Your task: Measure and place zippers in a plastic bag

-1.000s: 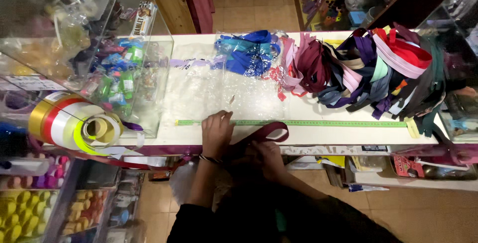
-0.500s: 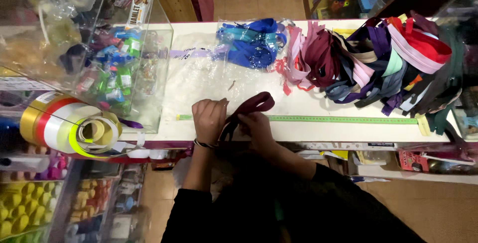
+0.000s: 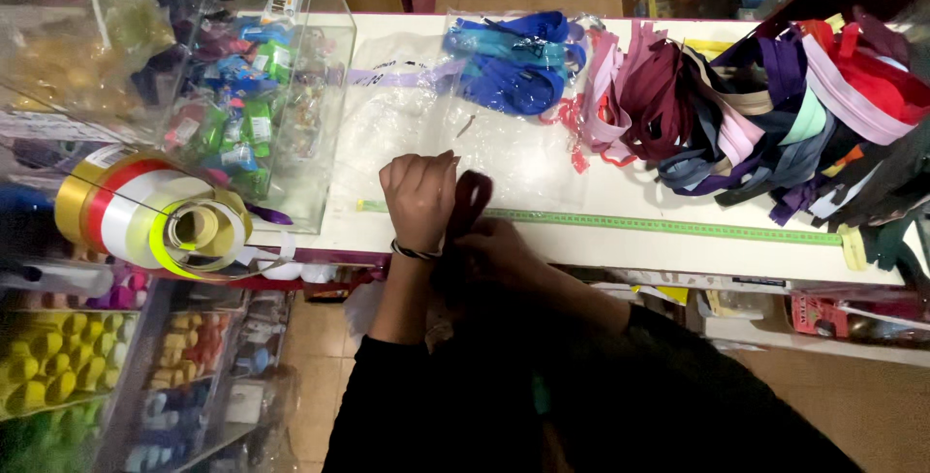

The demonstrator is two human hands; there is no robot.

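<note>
My left hand [image 3: 419, 197] and my right hand [image 3: 496, 252] are together at the near edge of the white counter [image 3: 620, 202], both gripping a dark maroon zipper [image 3: 471, 199] folded into a loop between them. The loop stands up just right of my left hand's fingers. A bracelet circles my left wrist. A green measuring tape [image 3: 668, 226] runs along the counter edge from under my hands to the right. A clear plastic bag [image 3: 513, 149] lies on the counter just beyond my hands.
A heap of several coloured zippers [image 3: 775, 110] covers the counter's right side, and a bag of blue zippers [image 3: 513, 57] lies at the back. A clear box of small packets [image 3: 257, 95] stands left. Ribbon rolls [image 3: 155, 221] hang at the left edge above shelves of spools.
The long loop of maroon zipper that stretched to the right has been drawn in and folded short between my hands. My right hand has closed up against my left.
</note>
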